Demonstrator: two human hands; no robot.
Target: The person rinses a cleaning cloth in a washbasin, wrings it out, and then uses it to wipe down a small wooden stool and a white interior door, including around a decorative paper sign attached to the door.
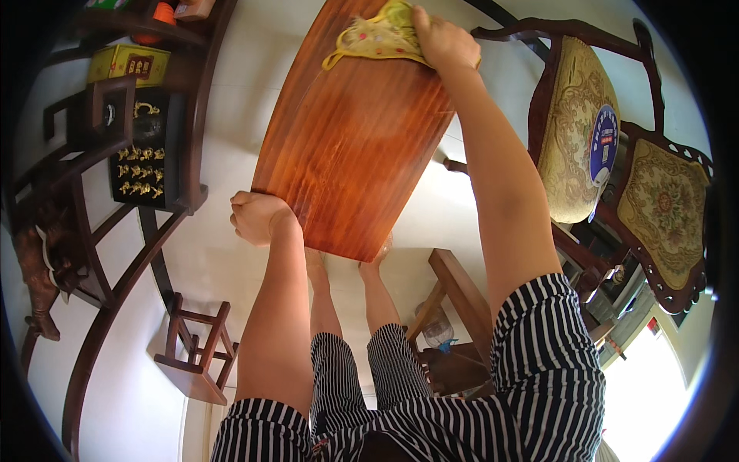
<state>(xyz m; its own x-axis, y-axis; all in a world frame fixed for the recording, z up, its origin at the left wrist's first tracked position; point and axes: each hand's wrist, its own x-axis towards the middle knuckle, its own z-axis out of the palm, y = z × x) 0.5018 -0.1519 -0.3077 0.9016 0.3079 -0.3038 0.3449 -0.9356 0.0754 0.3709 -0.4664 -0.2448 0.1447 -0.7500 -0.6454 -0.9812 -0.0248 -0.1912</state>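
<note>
My right hand grips a yellow cloth with a pale patterned face, loops and coloured dots. The cloth lies on the far part of a long, glossy reddish-brown wooden tabletop, bunched under my fingers near its right edge. At the tabletop's near left side, my left hand is curled into a fist, its wrist against the corner. Nothing shows in that fist. The wood has streaks and a hazy patch of reflected light.
Carved chairs with floral upholstery stand to the right, one bearing a blue printed sticker. Dark shelving on the left holds a yellow box and a black case with gold figures. Behind are a wooden stool and a plastic bottle.
</note>
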